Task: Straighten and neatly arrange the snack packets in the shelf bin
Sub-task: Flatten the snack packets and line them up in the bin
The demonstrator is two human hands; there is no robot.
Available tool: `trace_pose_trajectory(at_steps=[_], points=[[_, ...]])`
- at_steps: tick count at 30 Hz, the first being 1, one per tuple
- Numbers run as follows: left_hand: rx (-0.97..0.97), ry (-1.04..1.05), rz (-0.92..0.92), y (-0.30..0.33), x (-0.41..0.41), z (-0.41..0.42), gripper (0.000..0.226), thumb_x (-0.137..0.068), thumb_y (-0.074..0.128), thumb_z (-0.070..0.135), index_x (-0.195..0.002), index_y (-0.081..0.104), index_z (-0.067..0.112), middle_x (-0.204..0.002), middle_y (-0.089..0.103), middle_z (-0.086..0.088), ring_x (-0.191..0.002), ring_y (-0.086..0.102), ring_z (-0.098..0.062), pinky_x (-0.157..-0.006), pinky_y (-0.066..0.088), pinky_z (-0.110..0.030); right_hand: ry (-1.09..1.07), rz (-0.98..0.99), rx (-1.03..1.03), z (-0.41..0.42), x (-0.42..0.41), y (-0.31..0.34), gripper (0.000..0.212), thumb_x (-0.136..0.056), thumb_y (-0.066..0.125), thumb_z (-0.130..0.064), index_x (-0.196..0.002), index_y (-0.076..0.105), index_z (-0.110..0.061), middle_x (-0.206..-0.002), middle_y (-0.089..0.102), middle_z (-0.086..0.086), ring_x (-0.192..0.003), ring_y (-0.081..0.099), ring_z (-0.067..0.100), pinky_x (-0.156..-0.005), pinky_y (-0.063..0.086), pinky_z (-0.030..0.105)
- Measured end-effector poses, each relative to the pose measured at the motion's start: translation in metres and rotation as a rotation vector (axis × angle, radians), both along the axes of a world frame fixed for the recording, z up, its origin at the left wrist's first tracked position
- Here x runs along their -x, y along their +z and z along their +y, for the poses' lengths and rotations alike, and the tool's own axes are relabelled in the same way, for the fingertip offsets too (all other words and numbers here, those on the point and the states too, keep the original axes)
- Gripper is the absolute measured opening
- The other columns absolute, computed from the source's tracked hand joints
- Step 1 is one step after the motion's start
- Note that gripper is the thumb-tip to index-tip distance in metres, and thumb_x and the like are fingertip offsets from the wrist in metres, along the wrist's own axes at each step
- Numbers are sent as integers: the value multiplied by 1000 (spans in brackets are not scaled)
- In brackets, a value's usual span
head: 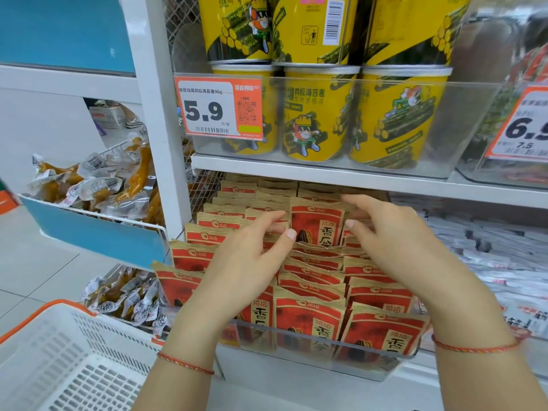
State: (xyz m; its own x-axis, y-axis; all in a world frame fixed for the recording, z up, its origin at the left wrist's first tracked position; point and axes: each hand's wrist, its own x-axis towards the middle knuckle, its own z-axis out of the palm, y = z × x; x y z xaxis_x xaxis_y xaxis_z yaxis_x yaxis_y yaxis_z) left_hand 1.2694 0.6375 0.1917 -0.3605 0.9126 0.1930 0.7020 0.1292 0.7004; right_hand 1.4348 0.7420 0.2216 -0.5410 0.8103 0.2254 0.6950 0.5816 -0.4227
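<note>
- The left hand [240,262] lies over the red snack packets [308,292], fingers nearly straight, thumb tip touching one raised packet [315,225].
- The right hand [397,244] reaches in with loosely spread fingers at that packet's other side, gripping nothing.
- The packets stand in rows inside a clear bin [311,351] on the lower shelf.
- Yellow tubs [314,114] sit above; a white basket [59,360] stands lower left.

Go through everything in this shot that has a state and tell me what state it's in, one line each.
Left hand: open, fingers over the packets.
Right hand: open, fingers relaxed above the rows.
Raised packet: upright between the hands, standing above its neighbours.
Snack packets: in rows, uneven, some leaning.
Shelf bin: full.
Yellow tubs: upright, stacked two high.
White basket: nothing visible inside.
</note>
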Motion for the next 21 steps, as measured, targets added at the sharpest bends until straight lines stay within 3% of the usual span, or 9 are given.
trace_pose_trajectory(at_steps=[3,6,8,12,16,18,21], points=[[12,-2,22,-1,0,0,45,-97,44,49,-141,43,39,-106,51,34,-86,54,4,-78,40,-18,58,-55,-32,-4,6,1,52,-100,44,-24,-149,29,-33,-135,54,4,-120,52,24,-92,40,33],[39,-16,48,0,0,1,45,-98,45,48,-142,42,39,-107,50,33,-79,50,2,-83,42,-26,88,-171,16,-4,14,-7,54,-103,36,-27,-152,15,-30,-147,42,7,-130,43,27,-97,37,34],[52,-21,64,-1,0,2,45,-98,45,47,-143,41,39,-115,53,30,-72,48,2,-84,43,-26,70,-223,34,-2,17,-10,54,-103,32,-32,-153,10,-28,-143,45,9,-130,42,28,-100,34,36],[51,-21,74,-2,0,2,45,-98,45,48,-142,42,40,-125,56,25,-74,49,-1,-85,45,-29,23,-277,-13,5,21,-10,51,-103,29,-38,-151,17,-27,-131,55,11,-128,43,31,-110,26,44],[58,-15,100,-2,-1,2,44,-98,44,49,-141,43,40,-127,56,24,-90,53,-5,-89,46,-31,9,-346,21,10,23,-5,49,-103,27,-40,-150,19,-29,-138,51,12,-131,41,31,-112,22,46],[57,-11,121,-2,-1,2,44,-99,43,48,-142,43,38,-132,55,22,-107,54,-6,-94,44,-30,5,-354,33,11,25,-1,49,-102,27,-41,-150,20,-30,-142,47,12,-132,40,31,-110,24,45],[59,3,270,-3,-5,5,44,-101,40,44,-143,44,33,-142,49,16,-132,39,-8,-107,30,-29,-5,-354,38,13,27,3,47,-102,29,-40,-147,27,-29,-140,47,12,-129,43,33,-105,29,45]])
